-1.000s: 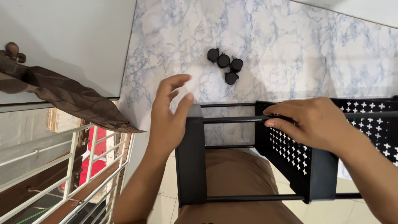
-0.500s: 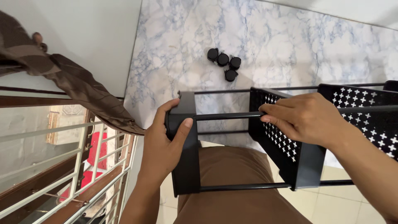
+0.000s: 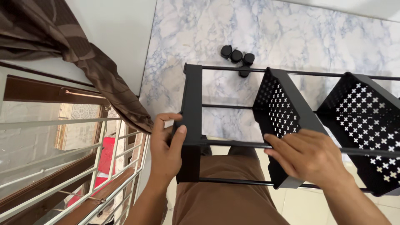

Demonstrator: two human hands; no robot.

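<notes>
A black metal rack (image 3: 193, 96) lies on its side over my lap, with thin rods running right from a flat end panel. My left hand (image 3: 166, 146) grips the lower part of that end panel, thumb on its front face. My right hand (image 3: 308, 155) holds a rod where the nearer perforated black basket (image 3: 280, 109) is fixed. A second perforated basket (image 3: 363, 121) sits further right on the same rods. Several small black caster wheels (image 3: 237, 57) lie in a cluster on the marble floor beyond the rack.
The floor is white marble with blue veins (image 3: 291, 33). A white wall (image 3: 116, 29) stands to the left, with a brown curtain (image 3: 96, 71) hanging beside a window with white bars (image 3: 62, 166). My brown trousers (image 3: 225, 196) show below the rack.
The rack has been lifted and tilted, so its end panel and baskets now stand taller in view. My left hand slid down the end panel. My right hand shifted lower on the rod.
</notes>
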